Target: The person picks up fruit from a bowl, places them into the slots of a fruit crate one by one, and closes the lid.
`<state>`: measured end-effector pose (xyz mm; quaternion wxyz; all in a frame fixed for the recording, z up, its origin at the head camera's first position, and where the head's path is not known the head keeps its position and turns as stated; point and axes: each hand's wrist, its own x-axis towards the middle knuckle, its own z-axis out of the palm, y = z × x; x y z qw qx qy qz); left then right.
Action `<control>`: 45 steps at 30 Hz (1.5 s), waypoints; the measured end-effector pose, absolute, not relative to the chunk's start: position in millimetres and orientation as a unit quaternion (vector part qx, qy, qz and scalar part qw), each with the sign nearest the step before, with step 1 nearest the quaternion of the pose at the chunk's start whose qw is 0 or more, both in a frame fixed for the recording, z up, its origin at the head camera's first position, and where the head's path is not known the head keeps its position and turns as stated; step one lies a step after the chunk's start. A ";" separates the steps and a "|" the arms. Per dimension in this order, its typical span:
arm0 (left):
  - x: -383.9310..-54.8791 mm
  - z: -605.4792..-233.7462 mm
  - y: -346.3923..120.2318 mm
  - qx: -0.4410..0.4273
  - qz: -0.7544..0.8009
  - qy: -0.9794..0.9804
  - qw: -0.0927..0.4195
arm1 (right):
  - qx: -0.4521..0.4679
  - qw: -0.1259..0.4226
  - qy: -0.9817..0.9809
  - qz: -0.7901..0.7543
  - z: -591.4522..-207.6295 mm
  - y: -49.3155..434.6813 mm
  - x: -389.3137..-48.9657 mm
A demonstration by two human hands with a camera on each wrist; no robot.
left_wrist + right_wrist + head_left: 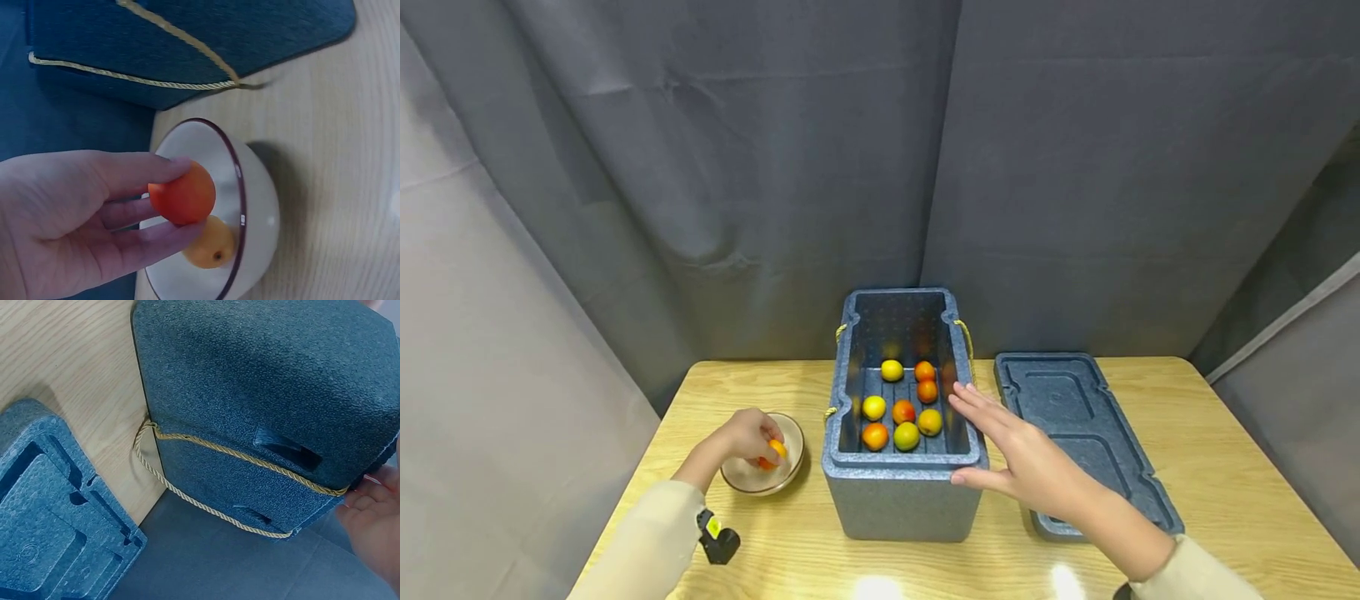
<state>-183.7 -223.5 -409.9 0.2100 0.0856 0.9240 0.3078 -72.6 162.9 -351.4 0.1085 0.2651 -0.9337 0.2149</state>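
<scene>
My left hand [752, 435] reaches over a white bowl [256, 212] with a dark rim, left of a grey foam box [902, 508]. Thumb and fingers pinch a smooth orange-red round fruit [183, 195]. Behind it a yellow-orange fruit [212, 244] with a dark stem spot lies in the bowl. My right hand [1018, 454] is at the box's right rim, its fingers extended and thumb spread toward the near corner. Inside the open box several round fruits lie on the floor, among them a yellow one [892, 370], a green one [906, 436] and a red-orange one [903, 411].
The box's grey lid [1078, 417] lies on the wooden table [1240, 467] to the right. Yellow rope [244, 456] loops along the box's sides. A grey curtain [820, 167] hangs behind the table.
</scene>
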 end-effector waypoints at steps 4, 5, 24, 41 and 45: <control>-182.9 -405.7 -228.1 0.122 0.322 0.920 0.186 | 0.267 0.107 -0.933 0.215 -350.1 162.4 -72.3; -183.2 -405.3 -229.0 0.129 0.323 0.920 0.180 | 0.267 0.108 -0.933 0.215 -349.7 162.2 -72.2; -182.9 -372.2 -227.2 0.218 0.299 0.922 0.111 | 0.279 0.113 -0.939 0.166 -342.9 159.3 -71.3; -180.6 -311.3 -204.5 0.298 0.256 0.917 0.066 | 0.300 0.126 -0.938 0.118 -339.9 158.5 -72.5; -177.7 -296.4 -196.3 0.304 0.245 0.919 0.062 | 0.297 0.120 -0.940 0.120 -340.1 159.7 -71.4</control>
